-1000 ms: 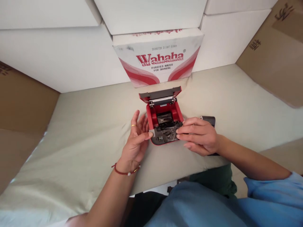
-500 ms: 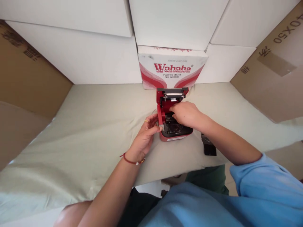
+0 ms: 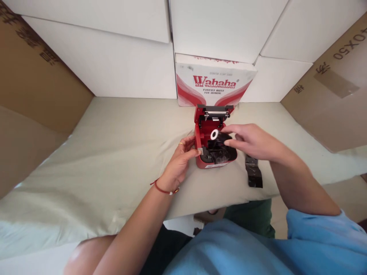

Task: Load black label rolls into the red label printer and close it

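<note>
A small red printer-like device [image 3: 213, 162] stands on the pale green cloth with its lid [image 3: 214, 110] flipped up at the back. My left hand [image 3: 183, 158] grips its left side, thumb on a grey button. My right hand [image 3: 252, 141] pinches a black roll with a white core [image 3: 217, 137] just above the open compartment.
A black oblong object [image 3: 254, 172] lies on the cloth right of the device. A red-and-white Wahaha carton [image 3: 215, 82] stands right behind it among white boxes. Brown cardboard boxes [image 3: 37, 76] flank both sides. The cloth-covered surface [image 3: 114, 152] ends near my lap.
My right hand went from the device's front edge into its compartment and now holds a black roll lifted out above it. My left hand stays on the left side.
</note>
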`<state>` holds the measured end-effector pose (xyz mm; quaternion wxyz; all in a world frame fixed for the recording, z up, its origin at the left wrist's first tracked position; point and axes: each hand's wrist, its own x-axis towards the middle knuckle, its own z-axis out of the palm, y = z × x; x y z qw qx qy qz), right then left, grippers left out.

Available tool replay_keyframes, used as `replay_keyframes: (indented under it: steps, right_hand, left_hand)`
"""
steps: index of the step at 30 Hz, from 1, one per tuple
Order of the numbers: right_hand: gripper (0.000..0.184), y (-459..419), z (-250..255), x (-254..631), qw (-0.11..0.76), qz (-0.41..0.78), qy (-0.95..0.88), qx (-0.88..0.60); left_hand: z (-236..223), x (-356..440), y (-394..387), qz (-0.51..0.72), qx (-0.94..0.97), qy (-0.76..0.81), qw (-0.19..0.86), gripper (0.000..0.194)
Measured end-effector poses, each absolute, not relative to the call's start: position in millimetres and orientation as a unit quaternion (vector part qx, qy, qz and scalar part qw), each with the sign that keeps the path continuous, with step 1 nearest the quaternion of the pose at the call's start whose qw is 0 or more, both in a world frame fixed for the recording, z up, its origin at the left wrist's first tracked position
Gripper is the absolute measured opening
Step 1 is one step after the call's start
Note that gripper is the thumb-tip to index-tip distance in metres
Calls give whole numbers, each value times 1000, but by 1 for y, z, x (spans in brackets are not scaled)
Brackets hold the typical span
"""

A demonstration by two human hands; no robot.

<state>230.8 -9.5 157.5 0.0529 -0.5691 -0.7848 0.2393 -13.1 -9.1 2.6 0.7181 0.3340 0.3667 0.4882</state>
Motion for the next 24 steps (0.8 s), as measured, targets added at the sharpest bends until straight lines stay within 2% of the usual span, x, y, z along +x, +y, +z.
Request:
replay_keyframes:
  steps: [2, 5, 7, 12, 14, 17, 20, 22, 24]
  right_hand:
    - [51, -27, 175, 266, 124, 320, -765, -545]
    - [47, -45, 185, 323, 170, 409, -735, -513]
    - [45, -50, 174, 351, 148, 455, -715, -509]
    - [59, -49, 105, 347, 82, 498, -672, -541]
    - [58, -50, 81, 333, 93, 488, -660, -564]
    - [57, -49, 65, 329, 162, 437, -645, -606]
    - [45, -44, 65, 348, 225, 300, -627, -683]
    - [38, -39, 66, 362, 196, 204, -621, -731]
    - [36, -35, 63, 369, 122, 168, -643, -737]
  left_hand:
    - [3, -14, -9, 484, 336, 370, 718, 55]
    - [4, -16, -9, 482, 346, 370, 715, 55]
    - [5, -17, -9, 478, 358, 367, 713, 55]
    - [6, -18, -11, 477, 360, 378, 706, 53]
    - [5, -19, -11, 479, 358, 382, 705, 54]
    - [4, -19, -11, 482, 364, 382, 699, 50]
    - [4, -19, -11, 476, 373, 382, 699, 52]
    - [6, -18, -11, 474, 371, 386, 699, 55]
    - [9, -17, -11, 476, 369, 391, 696, 55]
